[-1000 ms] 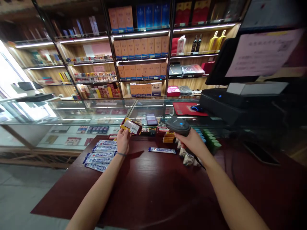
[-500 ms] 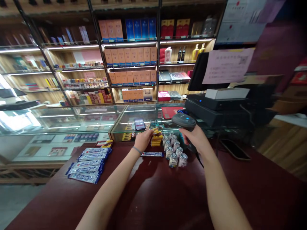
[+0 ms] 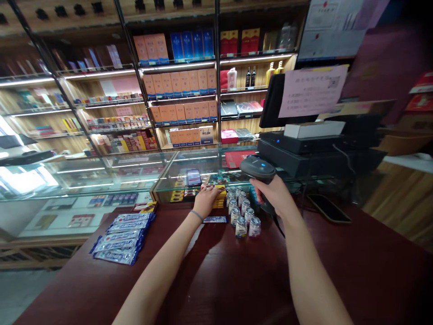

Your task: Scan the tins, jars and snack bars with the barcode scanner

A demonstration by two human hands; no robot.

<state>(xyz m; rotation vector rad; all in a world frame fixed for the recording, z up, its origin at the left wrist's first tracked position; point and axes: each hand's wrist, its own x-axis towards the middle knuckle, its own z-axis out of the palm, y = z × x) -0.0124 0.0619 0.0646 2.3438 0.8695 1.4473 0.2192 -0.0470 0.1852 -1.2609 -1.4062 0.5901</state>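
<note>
In my right hand (image 3: pixel 274 192) is a dark barcode scanner (image 3: pixel 257 168) with a small blue light on top, my fingers wrapped round its handle. My left hand (image 3: pixel 205 201) lies over a stack of yellow packets (image 3: pixel 219 197), its fingers stretched out across the top. Part of the stack is hidden by that hand. Just below it, a blue-and-white wrapped stick (image 3: pixel 215 220) lies on the dark red counter. Between my hands stand small jars with silvery lids (image 3: pixel 241 226), in rows. More blue-and-white wrapped sticks (image 3: pixel 122 239) overlap in a pile at the left.
A glass display case (image 3: pixel 135 174) borders the counter (image 3: pixel 216 280), with a lit phone (image 3: pixel 194 177) on it. A dark phone (image 3: pixel 329 208) lies at the right. Behind the scanner stands a monitor (image 3: pixel 272 101) with a pink paper sheet. Stocked shelves (image 3: pixel 182 97) line the wall.
My left hand has gone from gripping at the yellow stack's top to lying over it with its fingers extended. The scanner stays in my right hand. The view has shifted slightly.
</note>
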